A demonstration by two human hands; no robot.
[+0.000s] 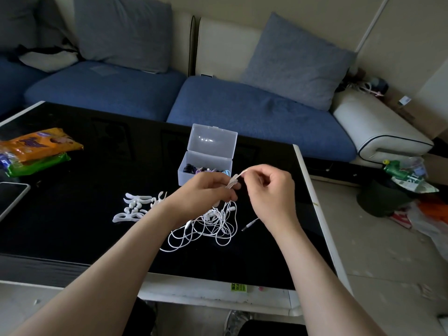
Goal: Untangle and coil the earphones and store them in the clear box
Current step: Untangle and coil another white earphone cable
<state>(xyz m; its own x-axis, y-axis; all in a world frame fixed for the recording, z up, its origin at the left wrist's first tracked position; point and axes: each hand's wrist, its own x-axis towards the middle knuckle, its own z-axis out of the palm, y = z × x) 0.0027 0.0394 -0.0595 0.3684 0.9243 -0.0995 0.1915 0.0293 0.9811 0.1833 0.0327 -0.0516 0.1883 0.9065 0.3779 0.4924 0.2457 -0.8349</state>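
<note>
The left hand (206, 190) grips a bunch of cord from the white earphones (208, 224). The right hand (271, 192) pinches a strand beside it. The rest lies tangled on the worktop (97, 166), just before the open clear box (206, 166).

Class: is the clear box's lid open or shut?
Open: the clear box has its lid tilted up behind, showing small items inside.

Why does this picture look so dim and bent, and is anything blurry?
Head view: dim room light; the wide lens bows the table edges; bright glints on the clear box lid; fingertips of the right hand smear with motion blur, while the earphones tangle looks sharp.
</note>
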